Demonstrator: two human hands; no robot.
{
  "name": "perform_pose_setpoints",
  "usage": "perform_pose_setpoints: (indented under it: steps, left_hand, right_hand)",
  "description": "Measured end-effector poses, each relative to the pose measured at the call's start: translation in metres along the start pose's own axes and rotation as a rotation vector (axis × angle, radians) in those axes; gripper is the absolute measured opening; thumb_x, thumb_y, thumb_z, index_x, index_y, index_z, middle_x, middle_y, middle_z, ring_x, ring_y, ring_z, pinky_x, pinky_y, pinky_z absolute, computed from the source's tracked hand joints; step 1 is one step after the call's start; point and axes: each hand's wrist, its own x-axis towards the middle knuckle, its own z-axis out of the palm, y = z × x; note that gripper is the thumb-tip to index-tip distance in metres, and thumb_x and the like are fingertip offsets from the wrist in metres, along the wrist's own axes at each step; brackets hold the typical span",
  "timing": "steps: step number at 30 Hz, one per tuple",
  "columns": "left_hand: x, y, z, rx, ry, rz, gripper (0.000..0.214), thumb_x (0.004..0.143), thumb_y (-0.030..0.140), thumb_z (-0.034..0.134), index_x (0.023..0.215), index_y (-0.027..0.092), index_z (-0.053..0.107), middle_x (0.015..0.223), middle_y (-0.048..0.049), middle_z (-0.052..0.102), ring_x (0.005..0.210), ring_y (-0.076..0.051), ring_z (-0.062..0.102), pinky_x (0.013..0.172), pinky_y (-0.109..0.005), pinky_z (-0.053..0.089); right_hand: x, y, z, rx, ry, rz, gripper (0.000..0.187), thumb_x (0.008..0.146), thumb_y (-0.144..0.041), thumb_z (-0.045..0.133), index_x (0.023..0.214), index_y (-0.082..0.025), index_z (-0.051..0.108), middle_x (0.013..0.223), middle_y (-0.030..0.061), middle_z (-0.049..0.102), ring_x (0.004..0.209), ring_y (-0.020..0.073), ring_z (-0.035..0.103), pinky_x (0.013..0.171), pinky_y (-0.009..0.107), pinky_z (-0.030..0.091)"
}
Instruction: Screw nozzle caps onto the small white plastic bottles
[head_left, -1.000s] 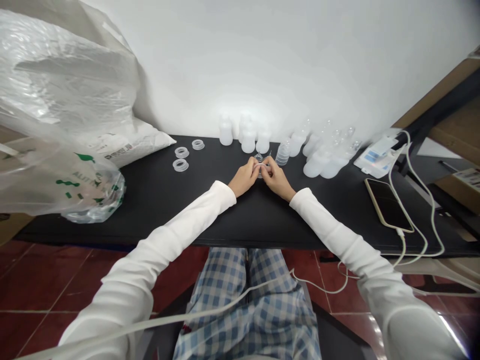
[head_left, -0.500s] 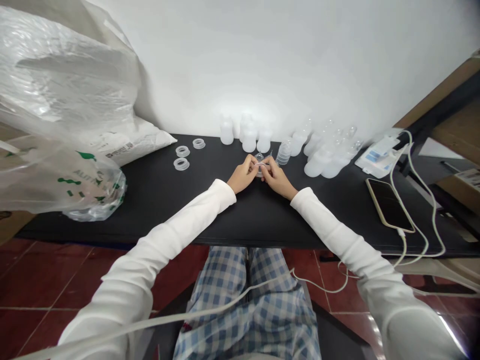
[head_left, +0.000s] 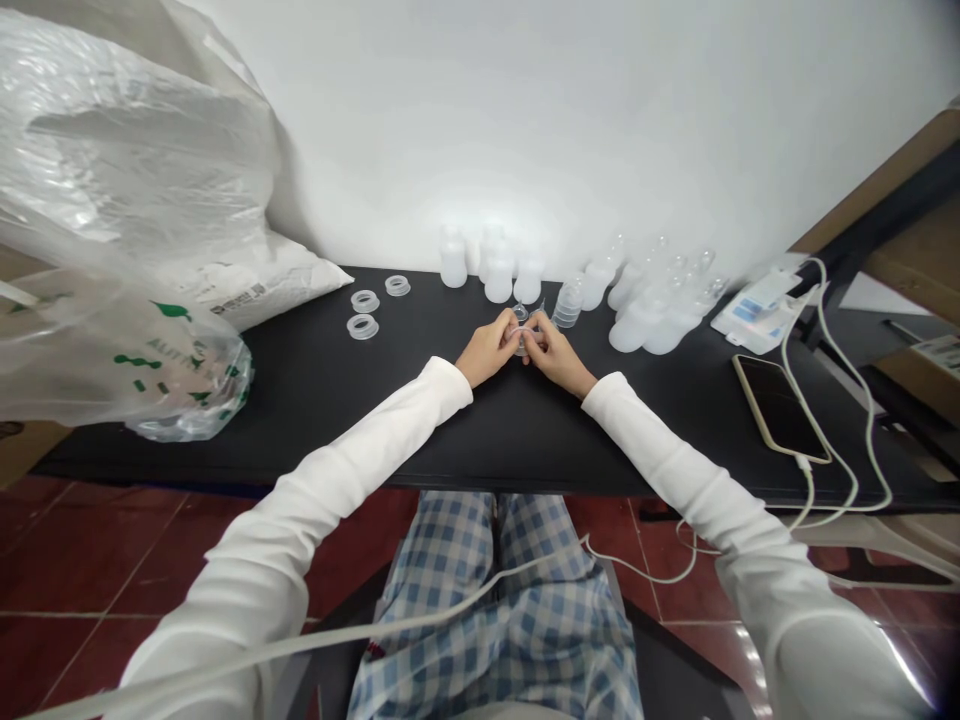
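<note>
Both hands meet over the black table (head_left: 420,420), pinching one translucent bottle collar ring (head_left: 523,331) between their fingertips. My left hand (head_left: 486,349) is closed on the ring's left side. My right hand (head_left: 556,357) grips it from the right, thumb and fingers together. Just behind the fingers lies a clear bottle teat (head_left: 520,311), partly hidden. A stack of clear caps (head_left: 568,304) stands to the right of my right hand. Other collar rings (head_left: 364,327) lie to the left, apart from my hands. Whether anything sits inside the held ring, I cannot tell.
Milky bottles (head_left: 499,275) line the wall; several teat-topped bottles (head_left: 652,315) cluster at the right. Plastic bags (head_left: 187,340) bulge over the left end. A phone (head_left: 780,408) with a white cable (head_left: 862,400) lies right, near a white box (head_left: 757,312). Another cable crosses my lap.
Both hands stay at the same spot with the ring. Only small shifts of the fingertips show; the things on the table have not moved.
</note>
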Motion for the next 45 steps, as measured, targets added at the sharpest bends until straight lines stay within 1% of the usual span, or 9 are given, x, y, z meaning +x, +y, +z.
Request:
perform_pose_setpoints:
  steps: [4,8,16,21,25,29,35,40,45]
  left_hand:
    - [-0.0005,-0.0003,-0.0017,-0.050,-0.017,-0.005,0.015,0.095,0.032,0.055,0.088,0.022,0.046,0.068,0.0049,0.054,0.062,-0.011,0.054,0.066,-0.022,0.044]
    - [-0.0019,-0.0011,-0.0016,-0.097,-0.034,-0.020,0.014,0.097,0.034,0.052,0.093,0.021,0.047,0.070,0.0047,0.056,0.063,-0.011,0.057,0.068,-0.022,0.046]
    - [-0.0016,-0.0013,0.0009,-0.026,-0.054,0.011,0.011,0.097,0.030,0.051,0.091,0.022,0.045,0.070,0.0041,0.056,0.063,-0.011,0.057,0.068,-0.023,0.044]
    - [-0.0002,-0.0023,-0.0004,-0.036,-0.008,-0.031,0.011,0.096,0.031,0.052,0.091,0.022,0.048,0.065,0.0056,0.052,0.060,-0.011,0.055,0.065,-0.023,0.044]
    - [-0.0004,-0.0026,-0.0018,-0.097,-0.003,-0.085,0.010,0.096,0.031,0.053,0.095,0.022,0.049,0.067,0.0053,0.055,0.062,-0.011,0.057,0.066,-0.022,0.046]
    - [-0.0010,-0.0020,-0.0012,-0.105,-0.028,-0.060,0.010,0.095,0.029,0.054,0.096,0.021,0.048,0.072,0.0041,0.059,0.064,-0.010,0.058,0.068,-0.022,0.047]
    - [0.0008,-0.0021,0.0014,-0.054,-0.004,-0.010,0.014,0.094,0.027,0.056,0.088,0.022,0.045,0.066,0.0054,0.053,0.060,-0.011,0.055,0.067,-0.024,0.045]
    - [0.0024,-0.0023,0.0025,-0.061,0.025,-0.019,0.015,0.092,0.028,0.058,0.088,0.023,0.045,0.068,0.0040,0.054,0.062,-0.013,0.057,0.069,-0.026,0.045]
    - [0.0016,-0.0072,0.0013,-0.127,-0.016,-0.089,0.010,0.096,0.030,0.053,0.094,0.022,0.047,0.068,0.0053,0.055,0.063,-0.012,0.059,0.069,-0.024,0.047]
  right_hand:
    - [0.0030,0.0044,-0.0018,0.107,-0.048,0.005,0.040,0.092,-0.063,0.055,0.093,-0.025,0.042,0.068,-0.0038,0.059,0.058,0.0133,0.057,0.056,0.029,0.044]
    - [0.0023,0.0030,-0.0045,0.081,-0.070,-0.003,0.041,0.093,-0.065,0.052,0.094,-0.025,0.042,0.067,-0.0040,0.059,0.057,0.0123,0.054,0.055,0.027,0.041]
    - [0.0018,0.0006,-0.0057,0.071,-0.030,0.037,0.042,0.091,-0.065,0.056,0.087,-0.025,0.044,0.053,-0.0064,0.052,0.049,0.0127,0.048,0.051,0.027,0.036]
    - [0.0044,0.0054,-0.0041,0.121,-0.066,0.047,0.045,0.091,-0.067,0.054,0.092,-0.024,0.041,0.061,-0.0055,0.057,0.054,0.0113,0.052,0.052,0.025,0.036]
    - [0.0039,0.0057,-0.0045,0.156,-0.104,0.028,0.047,0.088,-0.067,0.058,0.096,-0.024,0.042,0.068,-0.0055,0.059,0.058,0.0104,0.054,0.052,0.025,0.037]
    - [0.0042,0.0058,-0.0049,0.173,-0.077,0.035,0.046,0.086,-0.066,0.062,0.093,-0.025,0.042,0.067,-0.0059,0.056,0.057,0.0108,0.053,0.052,0.026,0.038]
    - [0.0074,0.0093,-0.0034,0.170,-0.049,0.046,0.045,0.085,-0.067,0.063,0.089,-0.026,0.043,0.062,-0.0062,0.052,0.053,0.0120,0.050,0.050,0.028,0.038]
    - [0.0060,0.0079,-0.0031,0.144,-0.034,0.031,0.044,0.088,-0.066,0.059,0.089,-0.026,0.042,0.058,-0.0068,0.050,0.051,0.0117,0.048,0.048,0.027,0.036]
    - [0.0031,0.0038,-0.0046,0.126,-0.049,0.045,0.044,0.090,-0.065,0.058,0.091,-0.025,0.040,0.060,-0.0076,0.051,0.055,0.0100,0.049,0.053,0.026,0.038]
